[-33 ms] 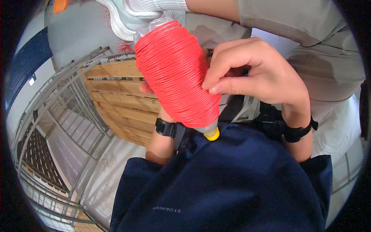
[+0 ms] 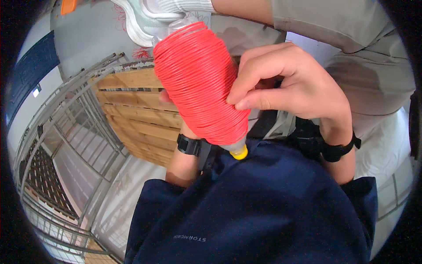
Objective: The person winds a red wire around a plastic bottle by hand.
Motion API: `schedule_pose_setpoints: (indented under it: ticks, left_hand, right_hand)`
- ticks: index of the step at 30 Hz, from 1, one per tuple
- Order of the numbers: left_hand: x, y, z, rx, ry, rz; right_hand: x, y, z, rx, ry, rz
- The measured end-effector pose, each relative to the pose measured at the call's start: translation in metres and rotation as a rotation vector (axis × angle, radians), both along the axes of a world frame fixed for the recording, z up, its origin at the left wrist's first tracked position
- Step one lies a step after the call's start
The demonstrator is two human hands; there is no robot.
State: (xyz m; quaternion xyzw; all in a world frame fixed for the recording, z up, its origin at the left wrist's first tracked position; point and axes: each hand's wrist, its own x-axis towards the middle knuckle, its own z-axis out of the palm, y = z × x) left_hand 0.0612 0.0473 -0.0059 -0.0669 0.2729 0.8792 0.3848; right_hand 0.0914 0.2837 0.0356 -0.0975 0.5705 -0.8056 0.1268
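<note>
A clear plastic bottle [image 2: 234, 148] with a yellow cap [image 2: 240, 153] is thickly wound with red cord [image 2: 200, 83]. It is tilted, its cap end toward my body. My left hand [image 2: 164, 97] supports it from behind; only a bit of a finger shows at its left edge, and the rest is covered by the windings. On the right side of the windings, my right hand [image 2: 290, 83] has thumb and forefinger pinched together against the red cord. Its other fingers curl in behind and are partly hidden.
Left of the bottle are a slatted wooden panel [image 2: 132, 99] and a grey metal wire rack [image 2: 83, 158]. Beyond lies a white shoe [image 2: 136, 22] on a foot, with loose red strands [image 2: 141, 53] nearby. An orange object [image 2: 69, 6] sits at the top left.
The bottle has shifted very slightly to the left, and my right hand's fingertips have moved a little left with it. Both grips look the same.
</note>
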Motion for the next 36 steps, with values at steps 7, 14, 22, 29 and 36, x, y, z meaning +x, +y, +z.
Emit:
schedule_pose_setpoints:
  ticks: [7,14,22,29,36]
  left_hand:
    - [0.000,0.005,0.009,0.092,-0.265,0.025]
    - [0.001,0.007,0.010,0.350,-0.323,0.105]
    - [-0.001,-0.027,-0.027,0.029,-0.266,0.036]
    - [0.000,-0.030,-0.031,0.035,-0.212,0.020]
    - [-0.003,-0.031,-0.019,-0.059,-0.318,0.064]
  right_hand:
    - [0.001,0.001,0.001,0.122,0.024,-0.050]
    - [-0.001,-0.002,-0.004,0.137,0.057,-0.050]
    - [-0.004,-0.003,-0.004,0.125,0.106,-0.063]
    - [-0.004,-0.005,-0.004,0.154,0.103,-0.056]
    - [-0.003,-0.004,-0.003,0.128,0.018,-0.012]
